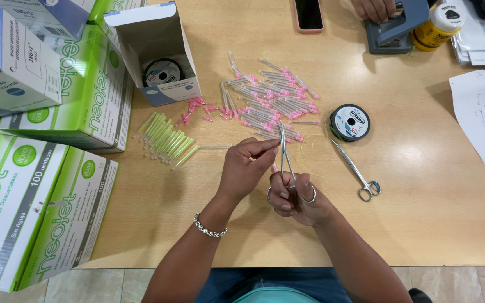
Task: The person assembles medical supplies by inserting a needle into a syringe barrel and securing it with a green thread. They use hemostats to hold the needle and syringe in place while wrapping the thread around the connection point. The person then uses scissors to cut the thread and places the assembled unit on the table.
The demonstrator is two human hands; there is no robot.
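The right hand has its fingers through the ring handles of a slim pair of steel forceps, closed around them, with the tips pointing away from the person. The left hand meets the instrument partway up its shaft, thumb and forefinger pinched together there; whatever small thing sits in that pinch is too fine to make out. A thin yellowish thread curls on the table just right of the forceps tips.

Directly beyond the tips lies a loose heap of capped needles with pink hubs, and a few pink caps are scattered to the left of that heap. Further left of the pinch, a bundle of pale green capped needles lies fanned out. To the right of the grip, a black spool of suture thread lies flat, and a second pair of forceps rests free on the wooden table, near the right hand but apart from it.

Beyond the green bundle an open white and blue carton holds another spool. Green and white syringe boxes are stacked to the far left. At the far edge, another person's hand rests on a grey hole punch, beside a phone and a yellow bottle; paper sheets lie at far right.
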